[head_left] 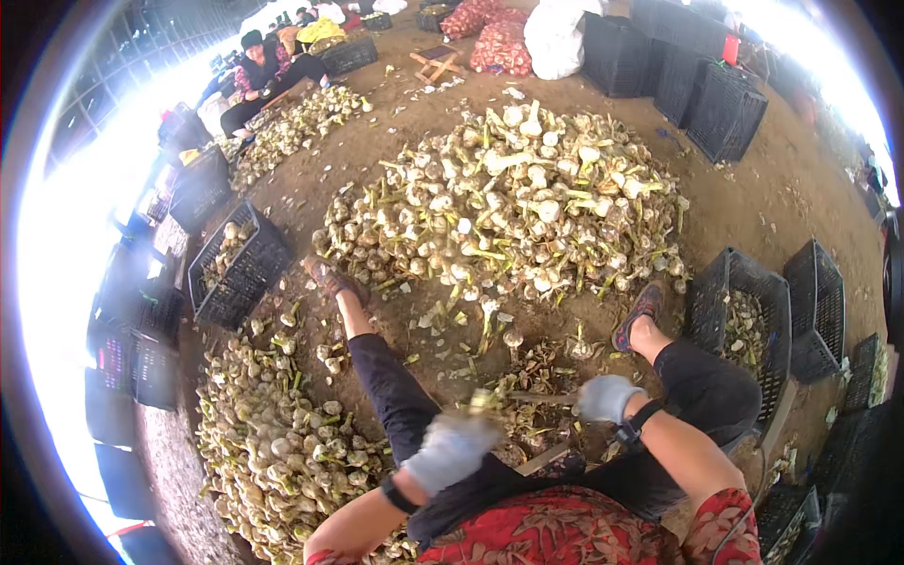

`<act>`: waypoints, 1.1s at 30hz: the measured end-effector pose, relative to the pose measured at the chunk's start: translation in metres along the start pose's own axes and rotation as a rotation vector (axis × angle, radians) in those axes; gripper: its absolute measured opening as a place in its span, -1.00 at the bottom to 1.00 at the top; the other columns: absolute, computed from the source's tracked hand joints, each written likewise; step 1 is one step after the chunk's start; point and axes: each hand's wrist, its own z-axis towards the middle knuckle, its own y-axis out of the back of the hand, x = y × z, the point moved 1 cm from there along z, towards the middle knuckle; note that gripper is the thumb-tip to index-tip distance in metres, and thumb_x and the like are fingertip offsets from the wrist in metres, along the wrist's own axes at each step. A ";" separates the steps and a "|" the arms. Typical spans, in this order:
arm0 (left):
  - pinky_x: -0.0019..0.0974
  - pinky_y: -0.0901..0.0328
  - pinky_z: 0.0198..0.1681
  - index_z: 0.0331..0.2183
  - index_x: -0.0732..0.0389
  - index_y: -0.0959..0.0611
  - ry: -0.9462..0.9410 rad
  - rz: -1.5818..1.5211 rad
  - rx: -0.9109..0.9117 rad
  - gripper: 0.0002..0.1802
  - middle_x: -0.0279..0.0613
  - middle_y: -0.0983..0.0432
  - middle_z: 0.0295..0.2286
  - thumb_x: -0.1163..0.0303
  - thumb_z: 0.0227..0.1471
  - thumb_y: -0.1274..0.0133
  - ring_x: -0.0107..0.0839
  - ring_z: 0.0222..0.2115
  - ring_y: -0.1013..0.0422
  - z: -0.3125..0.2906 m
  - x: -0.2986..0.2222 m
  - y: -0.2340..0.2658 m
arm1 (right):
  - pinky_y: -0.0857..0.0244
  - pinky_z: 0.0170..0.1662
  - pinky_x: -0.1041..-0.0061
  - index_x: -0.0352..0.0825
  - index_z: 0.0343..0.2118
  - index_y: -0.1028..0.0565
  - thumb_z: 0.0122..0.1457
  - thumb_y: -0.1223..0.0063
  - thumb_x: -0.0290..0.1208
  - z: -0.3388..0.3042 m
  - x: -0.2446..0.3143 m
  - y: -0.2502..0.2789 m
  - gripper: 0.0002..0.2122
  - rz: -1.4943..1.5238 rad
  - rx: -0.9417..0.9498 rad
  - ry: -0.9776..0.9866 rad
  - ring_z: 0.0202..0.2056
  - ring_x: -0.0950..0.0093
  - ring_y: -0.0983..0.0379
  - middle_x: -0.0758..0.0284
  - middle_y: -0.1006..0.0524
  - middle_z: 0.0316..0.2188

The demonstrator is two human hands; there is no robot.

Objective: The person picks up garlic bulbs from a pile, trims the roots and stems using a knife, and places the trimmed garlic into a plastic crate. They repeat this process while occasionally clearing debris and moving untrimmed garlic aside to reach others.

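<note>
My left hand (452,450), in a pale work glove and smeared by motion, is above my left thigh. At its fingertips is a blurred, yellowish-white garlic bulb (480,403). The gloved right hand (605,399) is closed in front of my right knee. From its fist a thin, dark blade, apparently a knife (544,398), points left; the handle is hidden in the glove. Beneath the hands, dry garlic trimmings (535,374) litter the ground between my legs. A large heap of untrimmed garlic (508,198) lies beyond my feet, and another garlic pile (282,452) spreads along my left side.
A black crate (240,268) with some garlic sits at the left. By my right knee stands another black crate (739,320) holding trimmings. Stacked crates (720,113), a white sack (554,42) and red net bags (502,47) are at the back. Another person (259,71) sits at far left.
</note>
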 end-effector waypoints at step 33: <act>-0.29 -0.34 -0.10 0.02 0.36 -0.29 0.289 -1.767 -0.662 -0.24 -0.09 -0.44 -0.12 0.43 -0.18 -0.32 -0.39 -0.18 -0.40 0.223 0.003 -0.034 | -0.38 -0.36 0.32 -0.29 -0.30 -0.53 -0.06 -0.08 -0.36 0.007 -0.026 0.038 -0.77 0.805 -0.992 -0.026 -0.45 0.19 -0.51 0.19 -0.56 -0.45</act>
